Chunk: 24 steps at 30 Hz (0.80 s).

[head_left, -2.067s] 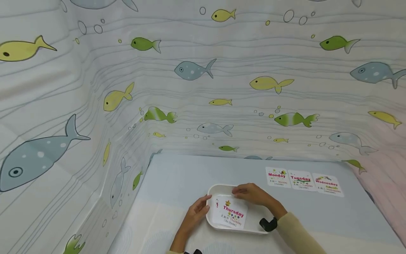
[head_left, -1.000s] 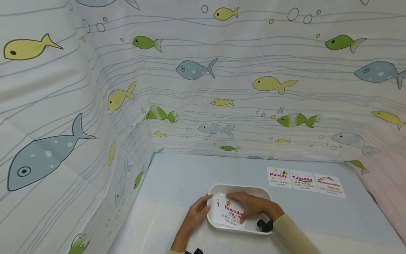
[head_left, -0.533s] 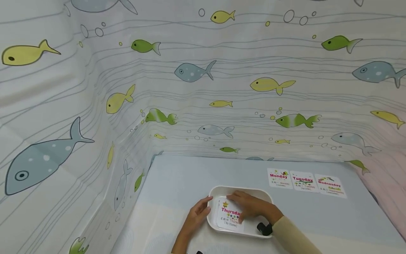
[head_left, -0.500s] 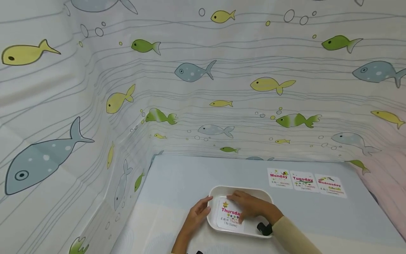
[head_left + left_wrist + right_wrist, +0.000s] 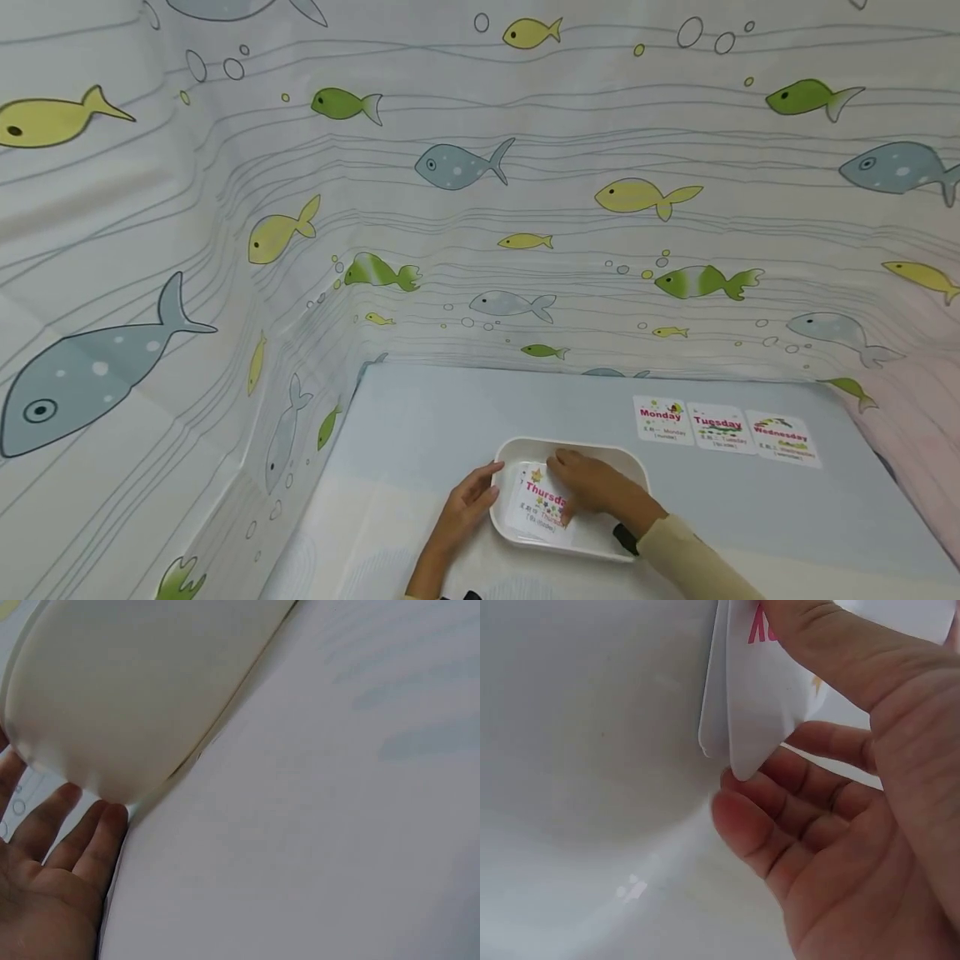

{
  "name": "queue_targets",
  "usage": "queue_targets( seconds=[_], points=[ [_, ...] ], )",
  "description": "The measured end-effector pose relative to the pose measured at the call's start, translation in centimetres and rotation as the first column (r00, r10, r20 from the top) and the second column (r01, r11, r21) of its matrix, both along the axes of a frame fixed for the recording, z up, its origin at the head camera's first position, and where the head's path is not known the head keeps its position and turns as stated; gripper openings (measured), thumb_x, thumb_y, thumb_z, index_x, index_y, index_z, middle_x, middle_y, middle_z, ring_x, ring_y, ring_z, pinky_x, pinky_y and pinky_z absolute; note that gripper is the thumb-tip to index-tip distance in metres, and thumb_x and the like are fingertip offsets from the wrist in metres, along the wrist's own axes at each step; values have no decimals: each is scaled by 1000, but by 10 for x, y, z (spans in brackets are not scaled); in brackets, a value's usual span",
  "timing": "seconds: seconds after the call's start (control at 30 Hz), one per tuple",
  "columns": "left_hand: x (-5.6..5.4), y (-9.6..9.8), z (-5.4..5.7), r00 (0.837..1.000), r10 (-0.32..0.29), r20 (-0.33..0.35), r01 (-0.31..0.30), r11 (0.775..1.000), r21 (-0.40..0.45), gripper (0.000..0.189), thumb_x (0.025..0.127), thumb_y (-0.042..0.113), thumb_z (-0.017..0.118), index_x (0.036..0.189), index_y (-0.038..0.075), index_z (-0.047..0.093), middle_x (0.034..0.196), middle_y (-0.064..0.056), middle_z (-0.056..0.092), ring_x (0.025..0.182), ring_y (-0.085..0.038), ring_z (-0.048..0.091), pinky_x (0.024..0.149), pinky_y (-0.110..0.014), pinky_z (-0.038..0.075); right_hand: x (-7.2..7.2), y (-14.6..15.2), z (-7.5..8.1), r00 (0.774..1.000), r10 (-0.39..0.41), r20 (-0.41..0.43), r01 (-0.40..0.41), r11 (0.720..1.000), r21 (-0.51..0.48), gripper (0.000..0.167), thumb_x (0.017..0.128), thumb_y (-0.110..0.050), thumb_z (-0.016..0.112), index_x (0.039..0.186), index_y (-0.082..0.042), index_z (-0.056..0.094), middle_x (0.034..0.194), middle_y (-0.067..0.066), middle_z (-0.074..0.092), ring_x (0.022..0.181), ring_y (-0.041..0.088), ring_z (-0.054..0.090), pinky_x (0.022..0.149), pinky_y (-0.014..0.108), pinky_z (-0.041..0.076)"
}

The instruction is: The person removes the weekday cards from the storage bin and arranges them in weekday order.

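A white tray (image 5: 588,535) with rounded corners stands at the front of the table. Inside it lies a small stack of cards, topped by a white card reading "Thursday" (image 5: 534,508) with a star. My right hand (image 5: 592,485) reaches into the tray and pinches this card, thumb on its printed face and fingers at its edge. In the right wrist view the Thursday card (image 5: 757,712) stands slightly apart from another card (image 5: 712,705) beside it. My left hand (image 5: 463,507) touches the tray's left end; in the left wrist view its extended fingertips meet the outer wall (image 5: 112,735).
Cards reading "Monday" (image 5: 662,421), "Tuesday" (image 5: 720,429) and "Wednesday" (image 5: 783,438) lie in a row at the table's back right. A fish-patterned curtain (image 5: 465,225) encloses the table (image 5: 442,417) at the back and sides.
My right hand has come down from the tray's far side onto the Thursday card, which now tilts a little. The left hand stays at the tray's left end.
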<state>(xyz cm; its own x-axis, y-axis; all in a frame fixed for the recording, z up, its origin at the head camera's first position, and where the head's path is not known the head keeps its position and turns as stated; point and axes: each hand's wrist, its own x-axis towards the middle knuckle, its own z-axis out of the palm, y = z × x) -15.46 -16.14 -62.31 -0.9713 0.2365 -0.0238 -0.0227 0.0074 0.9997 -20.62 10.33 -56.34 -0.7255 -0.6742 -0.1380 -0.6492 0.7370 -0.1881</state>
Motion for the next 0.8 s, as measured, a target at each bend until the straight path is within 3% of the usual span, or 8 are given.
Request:
queue_targets(
  seconds=[0.13,0.33,0.43,0.6,0.8],
  points=[
    [0,2,2,1000,-1,-1,1,1000,-5,41,101,17,58,141,16,55,157,-12,42,150,-31,30,111,-8,31,3,-3,5,1000,-19,-8,19,1000,-4,79,60,-53,85,116,-10,50,108,5,55,97,18,55,93,37,57],
    [-1,2,2,1000,-6,-11,6,1000,-10,40,101,17,58,142,16,55,157,-12,42,150,-32,30,110,-7,31,4,-5,15,996,-67,54,67,998,9,55,83,-25,80,126,-10,49,118,8,58,108,23,62,99,38,55],
    [0,1,1,1000,-4,-24,3,1000,-15,40,101,16,58,141,15,56,157,-13,42,150,-33,31,110,-7,31,3,-4,21,994,-78,75,80,997,-22,44,88,-13,74,126,-12,52,117,7,63,106,23,65,96,38,57],
    [1,0,2,1000,3,-28,-4,1000,-26,40,101,16,58,141,16,56,157,-14,42,149,-33,33,110,-8,32,2,1,28,985,-112,133,125,988,-94,39,90,-14,73,126,-15,59,110,3,67,98,20,68,85,34,60],
    [2,0,1,999,5,-41,-7,999,-47,40,101,17,57,142,13,55,156,-17,42,147,-38,35,110,-10,34,-1,14,32,959,-140,247,196,955,-221,34,92,-14,70,126,-14,64,109,1,70,97,16,66,83,34,59]
  ],
)
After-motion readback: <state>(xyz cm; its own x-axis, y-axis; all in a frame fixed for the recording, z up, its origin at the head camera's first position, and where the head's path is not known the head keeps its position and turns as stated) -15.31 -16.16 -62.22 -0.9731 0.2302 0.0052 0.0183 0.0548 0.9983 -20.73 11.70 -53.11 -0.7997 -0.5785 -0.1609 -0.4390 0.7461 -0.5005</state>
